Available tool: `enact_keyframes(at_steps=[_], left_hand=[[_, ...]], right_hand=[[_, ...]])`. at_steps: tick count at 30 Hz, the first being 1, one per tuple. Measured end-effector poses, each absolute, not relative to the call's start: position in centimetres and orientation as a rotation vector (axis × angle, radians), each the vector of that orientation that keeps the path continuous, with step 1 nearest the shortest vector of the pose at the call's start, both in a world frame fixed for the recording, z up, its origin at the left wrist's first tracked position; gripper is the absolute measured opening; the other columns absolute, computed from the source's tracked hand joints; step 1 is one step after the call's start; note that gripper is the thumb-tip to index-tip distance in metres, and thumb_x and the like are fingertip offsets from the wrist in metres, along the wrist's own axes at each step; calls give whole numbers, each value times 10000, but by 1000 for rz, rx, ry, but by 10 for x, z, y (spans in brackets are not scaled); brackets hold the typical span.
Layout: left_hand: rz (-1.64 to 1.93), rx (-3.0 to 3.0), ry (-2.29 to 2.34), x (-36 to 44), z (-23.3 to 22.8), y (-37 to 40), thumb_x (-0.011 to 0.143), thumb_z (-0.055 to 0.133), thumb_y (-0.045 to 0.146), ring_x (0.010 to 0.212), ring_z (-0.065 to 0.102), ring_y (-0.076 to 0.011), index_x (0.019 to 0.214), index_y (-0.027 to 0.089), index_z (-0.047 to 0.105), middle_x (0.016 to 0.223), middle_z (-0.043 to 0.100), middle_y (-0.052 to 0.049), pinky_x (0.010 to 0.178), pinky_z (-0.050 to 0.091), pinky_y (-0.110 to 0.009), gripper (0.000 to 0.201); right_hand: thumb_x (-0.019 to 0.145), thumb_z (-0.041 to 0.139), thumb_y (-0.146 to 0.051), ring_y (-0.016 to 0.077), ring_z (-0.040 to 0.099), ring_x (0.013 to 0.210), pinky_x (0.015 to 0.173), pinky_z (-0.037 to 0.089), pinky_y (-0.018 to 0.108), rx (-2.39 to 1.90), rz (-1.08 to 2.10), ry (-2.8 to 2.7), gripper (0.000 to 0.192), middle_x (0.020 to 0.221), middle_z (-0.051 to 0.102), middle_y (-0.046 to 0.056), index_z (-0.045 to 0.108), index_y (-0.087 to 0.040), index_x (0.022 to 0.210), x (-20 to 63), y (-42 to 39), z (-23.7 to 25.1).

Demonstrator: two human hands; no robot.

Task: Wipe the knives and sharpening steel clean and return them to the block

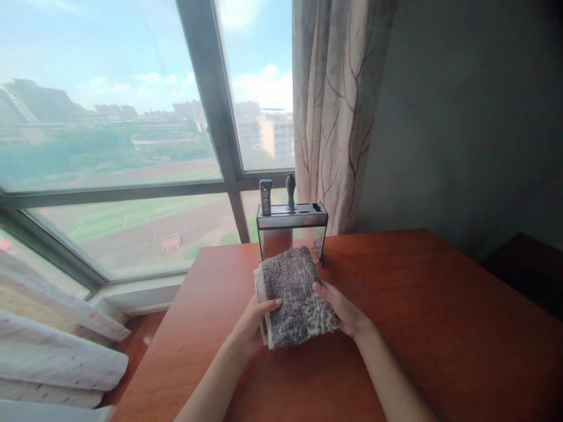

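Between both hands is a folded grey towel [292, 299] with a fuzzy surface and a pale edge along its left side. My left hand [253, 322] grips its left edge, thumb lying across the front and fingers behind. On the right side, my right hand [341, 308] pinches the towel with the thumb on top, the other fingers mostly hidden. Just beyond the towel stands a knife block [292, 219] with a metal top and clear walls. Two dark handles rise from it, a knife handle [265, 197] and a rounded handle [291, 192]. The towel covers the block's lower part.
A reddish-brown wooden table [431, 328] extends under the hands, its far edge close behind the knife block. Large windows [109, 117] fill the left side. A patterned curtain [338, 117] hangs behind the block, and another curtain [57, 357] is at lower left.
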State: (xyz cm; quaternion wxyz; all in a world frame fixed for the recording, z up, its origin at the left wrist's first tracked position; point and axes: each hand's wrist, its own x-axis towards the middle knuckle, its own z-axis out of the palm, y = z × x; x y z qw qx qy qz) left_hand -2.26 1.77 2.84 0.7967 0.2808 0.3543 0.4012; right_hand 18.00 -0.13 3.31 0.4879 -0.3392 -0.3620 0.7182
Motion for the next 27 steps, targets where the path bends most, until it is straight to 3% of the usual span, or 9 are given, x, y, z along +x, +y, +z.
enact_keyframes(at_steps=[4, 12, 17, 22, 27], left_hand=[[771, 669, 743, -22, 29, 14, 652, 681, 72, 829, 693, -261, 1200, 166, 525, 934, 720, -102, 804, 539, -417, 577], [748, 653, 765, -20, 30, 12, 585, 700, 52, 831, 691, -258, 1219, 198, 520, 939, 723, -71, 784, 539, -386, 675], [807, 576, 789, -17, 29, 16, 735, 708, 329, 850, 695, -264, 1236, 187, 505, 958, 720, -110, 805, 534, -394, 559], [873, 554, 871, -14, 23, 19, 705, 723, 257, 804, 702, -263, 1207, 176, 515, 930, 724, -99, 759, 547, -386, 549], [894, 572, 845, -3, 20, 15, 674, 727, 194, 820, 694, -243, 1208, 206, 527, 942, 720, -72, 758, 540, -350, 571]], right_hand=[[800, 607, -506, 261, 652, 957, 865, 470, 412, -865, 1658, -786, 428, 1002, 710, 54, 602, -237, 1133, 183, 2, 31], [721, 681, -250, 254, 645, 943, 865, 467, 392, -965, 1472, -798, 372, 1012, 707, 13, 620, -258, 1088, 179, 8, 21], [763, 668, -388, 271, 646, 932, 845, 472, 418, -959, 1515, -802, 359, 972, 712, 27, 624, -264, 1097, 177, 7, 23], [802, 608, -487, 266, 596, 1039, 954, 403, 410, -1114, 1288, -936, 356, 1051, 690, 43, 646, -244, 1060, 180, 15, 10], [789, 615, -468, 281, 577, 1049, 951, 390, 417, -1286, 1033, -1055, 334, 1052, 688, 45, 653, -246, 1036, 195, 22, 3]])
